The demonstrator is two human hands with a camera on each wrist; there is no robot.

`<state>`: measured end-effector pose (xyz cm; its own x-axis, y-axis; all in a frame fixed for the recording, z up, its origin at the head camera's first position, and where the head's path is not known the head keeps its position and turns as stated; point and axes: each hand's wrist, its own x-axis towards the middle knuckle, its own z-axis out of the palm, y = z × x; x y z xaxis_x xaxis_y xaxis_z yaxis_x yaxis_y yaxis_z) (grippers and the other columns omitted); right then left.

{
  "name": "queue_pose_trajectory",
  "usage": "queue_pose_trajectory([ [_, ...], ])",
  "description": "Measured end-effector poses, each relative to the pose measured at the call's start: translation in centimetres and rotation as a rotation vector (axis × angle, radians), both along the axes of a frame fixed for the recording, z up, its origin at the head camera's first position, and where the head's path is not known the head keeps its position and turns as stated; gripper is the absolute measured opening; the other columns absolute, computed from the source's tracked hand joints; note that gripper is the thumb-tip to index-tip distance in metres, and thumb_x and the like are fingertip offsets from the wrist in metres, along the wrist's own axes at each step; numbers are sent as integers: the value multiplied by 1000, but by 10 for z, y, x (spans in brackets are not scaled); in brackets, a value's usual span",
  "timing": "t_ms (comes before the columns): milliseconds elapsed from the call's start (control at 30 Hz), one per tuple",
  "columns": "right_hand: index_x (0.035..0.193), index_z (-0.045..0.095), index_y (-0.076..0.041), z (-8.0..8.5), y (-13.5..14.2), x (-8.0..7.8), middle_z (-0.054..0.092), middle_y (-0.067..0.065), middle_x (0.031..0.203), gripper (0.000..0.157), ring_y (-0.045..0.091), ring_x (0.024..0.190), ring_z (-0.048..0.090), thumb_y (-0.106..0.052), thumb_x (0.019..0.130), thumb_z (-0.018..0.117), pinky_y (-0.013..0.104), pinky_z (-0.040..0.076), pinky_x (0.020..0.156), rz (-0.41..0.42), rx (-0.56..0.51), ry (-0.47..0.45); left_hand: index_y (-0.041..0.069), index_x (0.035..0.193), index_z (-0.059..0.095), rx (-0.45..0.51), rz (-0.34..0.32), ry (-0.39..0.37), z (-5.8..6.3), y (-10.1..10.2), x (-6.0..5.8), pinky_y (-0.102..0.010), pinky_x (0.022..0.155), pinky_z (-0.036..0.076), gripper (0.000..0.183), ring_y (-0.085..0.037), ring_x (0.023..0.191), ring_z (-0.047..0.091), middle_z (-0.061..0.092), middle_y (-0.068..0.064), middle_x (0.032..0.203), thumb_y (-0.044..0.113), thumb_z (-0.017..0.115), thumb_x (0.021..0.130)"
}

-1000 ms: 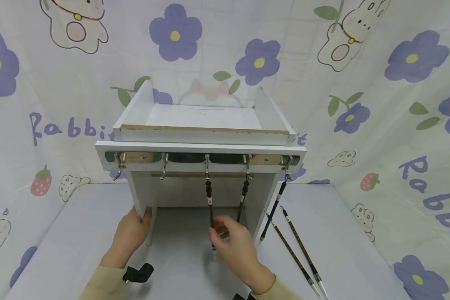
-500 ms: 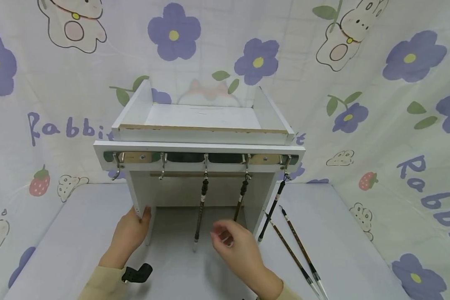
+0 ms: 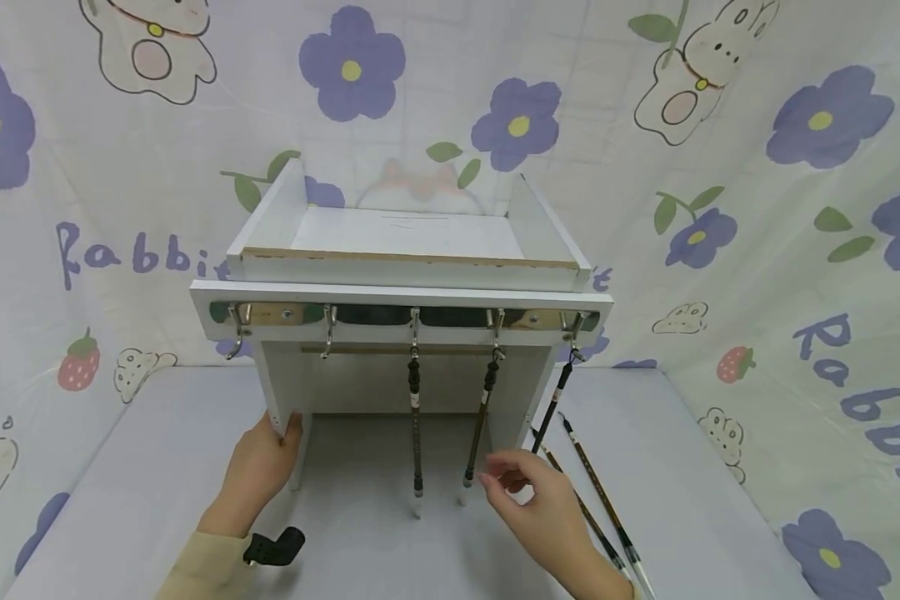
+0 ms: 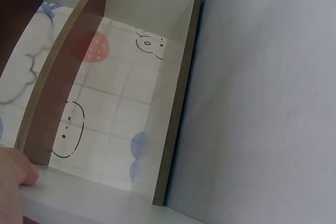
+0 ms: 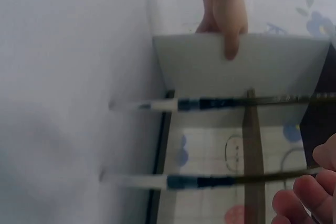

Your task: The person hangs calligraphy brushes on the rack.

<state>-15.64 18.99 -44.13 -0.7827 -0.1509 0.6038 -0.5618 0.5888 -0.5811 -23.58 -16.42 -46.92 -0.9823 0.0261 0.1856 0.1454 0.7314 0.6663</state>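
My left hand [image 3: 258, 467] grips the front edge of the left side panel [image 3: 281, 383] of a white wooden shelf unit, thumb on the inner face. Three calligraphy brushes hang tip down from metal hooks: a middle brush [image 3: 416, 425], a second brush [image 3: 482, 417] to its right and a black brush [image 3: 555, 400] at the far right. Just right of the second brush's lower end, my right hand [image 3: 536, 508] has loosely bent fingers and holds nothing. It hides the black brush's lower end. In the right wrist view, the second brush [image 5: 210, 181] passes close to the fingertips [image 5: 291, 205].
Two more brushes, one in front [image 3: 607, 500] and one partly behind the right hand [image 3: 600, 529], lie on the white table [image 3: 705, 517]. Two hooks at the left, such as the outer hook [image 3: 234, 333], carry nothing. Patterned cloth [image 3: 420, 67] hangs behind.
My right hand has let go of the middle brush and moved right, past the second brush. The middle brush swung left, then back to nearly upright. My left hand has stayed put.
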Motion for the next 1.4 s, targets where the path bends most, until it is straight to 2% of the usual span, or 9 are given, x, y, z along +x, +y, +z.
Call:
queue_pose_trajectory([
  [200,102,67,-20,-9,30,2,66,-17,88,29,2,75,61,-5,80,79,26,52,63,-124,14,-81,-9,140,38,4,5,1,-1,1,-1,-59,78,50,56,-49,105,59,53,-36,125,35,34,105],
  [333,101,67,-18,-15,46,4,67,-14,89,27,3,73,62,-5,80,79,27,52,63,-190,9,-111,-9,139,38,5,6,6,-1,1,0,-59,78,50,55,-49,105,59,53,-37,124,34,35,105],
  [467,101,67,-20,-21,61,6,66,-14,88,26,5,74,62,-10,80,79,23,50,63,-246,-4,-134,-9,139,38,6,6,7,0,1,0,-59,78,49,55,-50,105,59,53,-37,125,34,35,105],
  [567,102,66,-20,-27,73,5,67,-15,88,26,7,78,63,-15,80,80,21,49,68,-297,22,-140,-8,141,36,13,6,-5,1,0,0,-60,80,49,55,-51,107,57,51,-37,127,34,35,105],
  [700,106,66,-17,-33,90,4,69,-7,94,29,12,88,65,-23,81,80,33,51,77,-389,94,-168,-8,143,33,20,8,-23,3,0,1,-61,82,48,56,-51,110,55,49,-37,130,34,34,105],
  [800,110,65,-12,-35,102,3,69,2,102,35,21,95,64,-29,83,78,46,49,81,-449,118,-232,-8,142,34,22,8,-23,3,0,1,-61,82,48,56,-51,110,55,49,-36,130,33,35,105],
  [867,114,64,-8,-37,109,2,67,7,107,41,27,99,62,-35,84,76,49,47,84,-478,129,-301,-8,143,34,24,6,-21,3,0,1,-61,82,48,55,-51,110,55,49,-36,130,33,35,105],
  [1100,125,55,-2,-42,129,2,61,18,121,58,34,110,55,-44,88,70,52,43,90,-507,130,-570,-8,143,33,22,0,-20,1,-1,0,-60,83,48,57,-50,111,55,49,-36,131,35,34,105],
  [1400,126,53,3,-54,140,3,60,22,119,57,34,106,55,-37,88,70,52,45,85,-497,139,-690,-8,143,33,20,-3,-22,0,-1,1,-60,82,48,57,-50,111,56,49,-36,130,35,34,105],
])
